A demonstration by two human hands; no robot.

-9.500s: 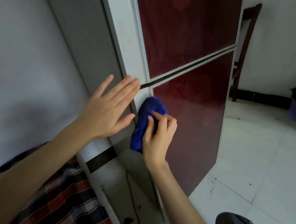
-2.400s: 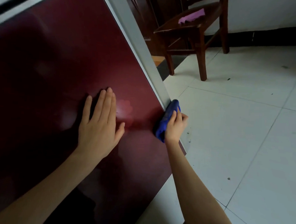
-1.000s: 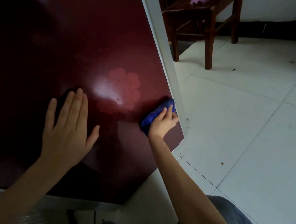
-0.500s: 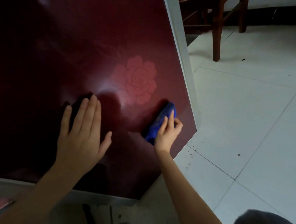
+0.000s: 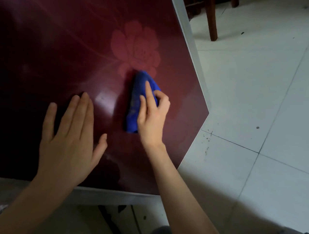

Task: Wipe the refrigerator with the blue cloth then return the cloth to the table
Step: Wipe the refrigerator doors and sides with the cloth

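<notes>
Our right grip (image 5: pixel 153 116) curls on the blue cloth (image 5: pixel 135 100), pressing it to the refrigerator door (image 5: pixel 65 49); the cloth runs twelve to six o'clock, jutting toward eleven (under the printed flower (image 5: pixel 135 46)). Our left hand (image 5: pixel 68 140) lies flat at eight, holding nothing.

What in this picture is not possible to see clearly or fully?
Head view:
- Chair: only legs show; the top edge cuts the rest.
- Cloth: its right side is hidden under the right hand.
- Fridge door: left part too dark for detail; top cut by the edge.
</notes>
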